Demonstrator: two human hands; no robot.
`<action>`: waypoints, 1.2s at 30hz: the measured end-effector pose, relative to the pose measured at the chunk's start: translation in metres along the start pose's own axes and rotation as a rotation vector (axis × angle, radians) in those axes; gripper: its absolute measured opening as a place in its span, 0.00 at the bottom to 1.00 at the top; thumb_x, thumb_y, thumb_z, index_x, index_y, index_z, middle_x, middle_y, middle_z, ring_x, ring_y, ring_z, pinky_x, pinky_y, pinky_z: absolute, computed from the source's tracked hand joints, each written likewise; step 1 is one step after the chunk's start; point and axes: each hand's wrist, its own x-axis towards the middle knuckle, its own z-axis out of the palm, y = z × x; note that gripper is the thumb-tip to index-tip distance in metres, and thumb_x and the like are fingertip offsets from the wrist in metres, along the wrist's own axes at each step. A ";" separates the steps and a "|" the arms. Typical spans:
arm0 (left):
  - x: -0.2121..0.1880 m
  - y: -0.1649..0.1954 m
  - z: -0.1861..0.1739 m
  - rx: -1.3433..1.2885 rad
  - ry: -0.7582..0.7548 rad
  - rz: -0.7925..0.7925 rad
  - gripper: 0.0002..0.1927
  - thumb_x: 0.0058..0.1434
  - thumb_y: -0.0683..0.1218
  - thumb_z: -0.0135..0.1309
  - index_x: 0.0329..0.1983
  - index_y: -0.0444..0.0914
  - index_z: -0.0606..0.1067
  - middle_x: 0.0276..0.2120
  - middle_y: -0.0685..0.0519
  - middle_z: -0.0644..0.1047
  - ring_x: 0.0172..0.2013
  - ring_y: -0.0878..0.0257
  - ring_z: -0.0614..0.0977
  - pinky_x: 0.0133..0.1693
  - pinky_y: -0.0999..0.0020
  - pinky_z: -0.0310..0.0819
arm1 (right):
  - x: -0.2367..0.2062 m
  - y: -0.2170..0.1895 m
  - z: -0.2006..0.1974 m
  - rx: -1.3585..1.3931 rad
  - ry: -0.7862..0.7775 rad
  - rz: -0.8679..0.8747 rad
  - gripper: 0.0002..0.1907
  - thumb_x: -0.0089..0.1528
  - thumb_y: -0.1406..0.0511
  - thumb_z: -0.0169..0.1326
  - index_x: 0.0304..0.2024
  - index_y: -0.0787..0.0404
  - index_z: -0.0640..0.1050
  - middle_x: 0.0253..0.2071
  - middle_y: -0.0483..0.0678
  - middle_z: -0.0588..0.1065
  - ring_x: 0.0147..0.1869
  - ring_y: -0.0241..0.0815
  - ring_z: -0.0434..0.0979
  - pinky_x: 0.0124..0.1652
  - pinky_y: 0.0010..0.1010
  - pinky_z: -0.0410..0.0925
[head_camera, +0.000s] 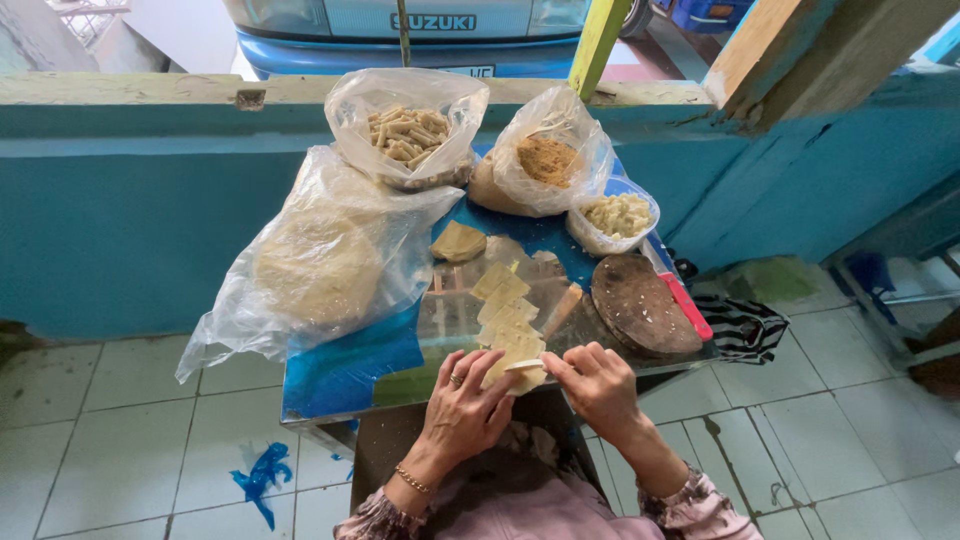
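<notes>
Left hand (468, 400) and right hand (598, 385) both pinched shut on one pale dough wrapper (522, 373) at the desk's (340, 375) near edge, six o'clock. Grip tight, fingertips meeting over the fold. Row of square wrappers (507, 305) toward twelve o'clock; round wooden board (643, 305) at two o'clock.

A pale yellow square dough wrapper (522, 374) lies partly folded at the near table edge, pinched from both sides, at the near end of a row of flat wrappers (505, 305).
</notes>
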 end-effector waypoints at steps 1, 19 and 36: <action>0.000 0.000 0.000 0.008 -0.008 -0.003 0.17 0.60 0.48 0.58 0.53 0.41 0.78 0.61 0.46 0.71 0.61 0.49 0.71 0.64 0.46 0.60 | -0.001 -0.001 0.000 -0.007 0.005 -0.012 0.17 0.55 0.68 0.61 0.47 0.52 0.81 0.31 0.39 0.70 0.34 0.39 0.72 0.33 0.33 0.64; -0.014 0.004 -0.012 0.144 0.074 -0.234 0.16 0.54 0.49 0.64 0.45 0.41 0.77 0.54 0.48 0.74 0.56 0.52 0.74 0.64 0.40 0.50 | 0.151 0.179 0.082 -0.260 0.165 0.208 0.03 0.65 0.66 0.60 0.41 0.55 0.79 0.39 0.46 0.77 0.46 0.49 0.79 0.43 0.40 0.72; -0.005 0.023 -0.006 -0.018 0.091 -0.401 0.04 0.57 0.44 0.61 0.33 0.45 0.77 0.39 0.59 0.78 0.45 0.58 0.77 0.60 0.46 0.52 | 0.000 -0.013 0.000 0.284 -0.237 0.643 0.06 0.56 0.62 0.65 0.34 0.55 0.84 0.35 0.45 0.78 0.35 0.45 0.81 0.35 0.36 0.72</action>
